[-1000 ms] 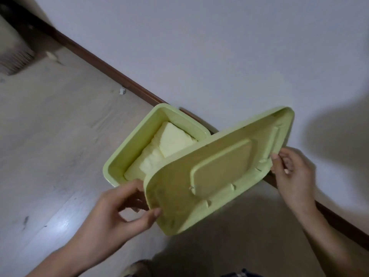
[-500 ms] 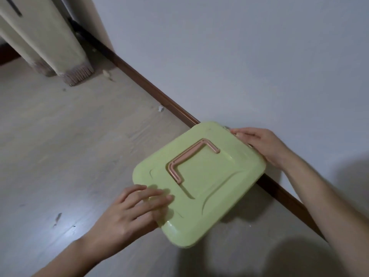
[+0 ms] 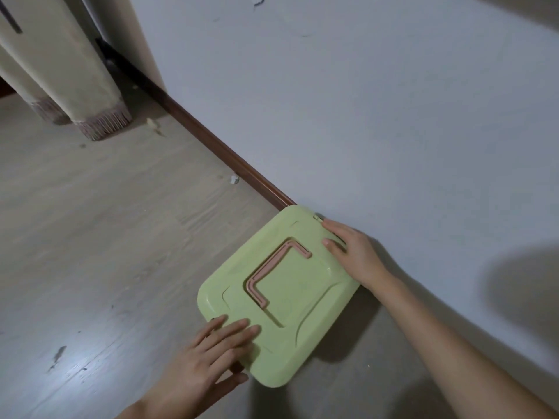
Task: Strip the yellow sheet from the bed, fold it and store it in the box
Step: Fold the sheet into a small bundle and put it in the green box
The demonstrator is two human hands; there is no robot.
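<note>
box (image 3: 281, 297) | pale green, lid on | floor, against wall

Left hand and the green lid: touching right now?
Touching. In the head view the left hand lies with straight fingers on the green lid near its corner.

Contents unseen under green lid (image 3: 289, 287)

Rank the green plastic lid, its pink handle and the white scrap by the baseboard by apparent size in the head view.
1. pale green plastic lid
2. pink plastic handle
3. small white scrap, clearly smallest, though farther from the camera
</note>
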